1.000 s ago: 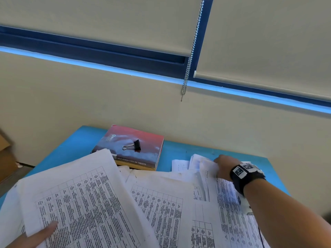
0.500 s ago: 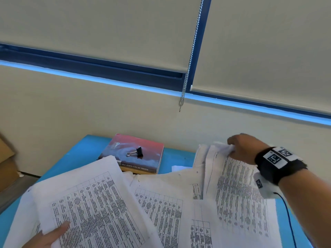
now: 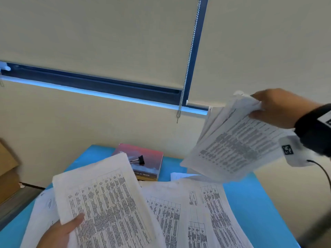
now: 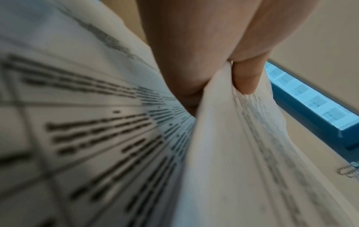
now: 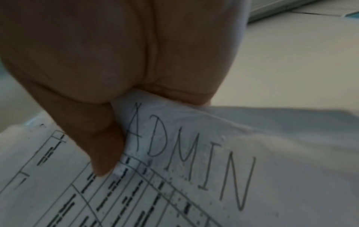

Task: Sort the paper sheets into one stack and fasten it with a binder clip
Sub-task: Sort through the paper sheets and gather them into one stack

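Note:
My right hand (image 3: 274,108) grips the top corner of a small bundle of printed sheets (image 3: 232,144) and holds it high above the table's right side; the right wrist view shows its thumb (image 5: 101,145) pressed on a page marked "ADMIN" (image 5: 190,153). My left hand (image 3: 60,231) holds another bundle of printed sheets (image 3: 107,203) at its near edge, thumb on top; in the left wrist view its fingers (image 4: 244,76) pinch those pages (image 4: 223,153). More loose sheets (image 3: 197,212) lie spread on the blue table (image 3: 250,203). A black binder clip (image 3: 138,159) rests on a red book (image 3: 146,158).
The book sits at the table's far edge against a beige wall. A bead chain (image 3: 188,68) hangs from the window blind above it. Brown cardboard boxes (image 3: 7,169) stand left of the table. A black cable (image 3: 322,172) runs from my right wrist.
My right hand has lifted its bundle of sheets off the table, up and to the right. The left hand keeps its hold on the other bundle.

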